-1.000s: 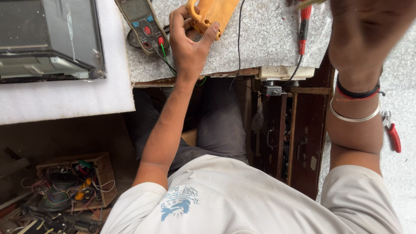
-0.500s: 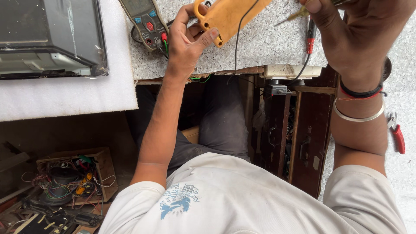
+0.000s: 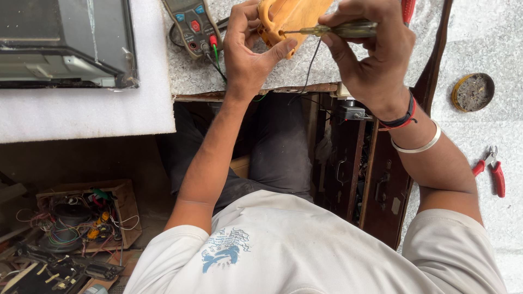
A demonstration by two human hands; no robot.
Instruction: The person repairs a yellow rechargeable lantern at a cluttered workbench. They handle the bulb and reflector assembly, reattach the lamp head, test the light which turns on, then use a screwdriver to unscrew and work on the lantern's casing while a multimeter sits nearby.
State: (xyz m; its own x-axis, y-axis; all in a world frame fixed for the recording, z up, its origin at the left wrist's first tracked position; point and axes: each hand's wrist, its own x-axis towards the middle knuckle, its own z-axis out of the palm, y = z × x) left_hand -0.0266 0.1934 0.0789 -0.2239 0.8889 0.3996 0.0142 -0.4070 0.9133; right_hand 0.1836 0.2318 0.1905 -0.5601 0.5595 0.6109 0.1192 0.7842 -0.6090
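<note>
Nearest me, below the white shirt, a cardboard box of tangled coloured wires (image 3: 81, 220) sits on the floor, and red-handled pliers (image 3: 492, 173) lie on the speckled stone benchtop (image 3: 479, 136) off to the right. Further up, my right hand (image 3: 373, 62) is closed around a slim screwdriver with a translucent yellowish handle (image 3: 338, 30), its shaft running left into the orange-yellow plastic casing (image 3: 289, 19). My left hand (image 3: 250, 51) clasps that casing from its left edge, thumb pressed under its lower side — it rests at the bench's near edge, between both hands, partly cut off by the frame.

My worry is the tip: I judge that if I lean on the driver at this flat angle it could skip out and jab the left thumb, which lies just beside its path, or snag the thin black wire (image 3: 311, 60) hanging from the casing. Just left — a grey multimeter with red and green leads (image 3: 192, 24).
</note>
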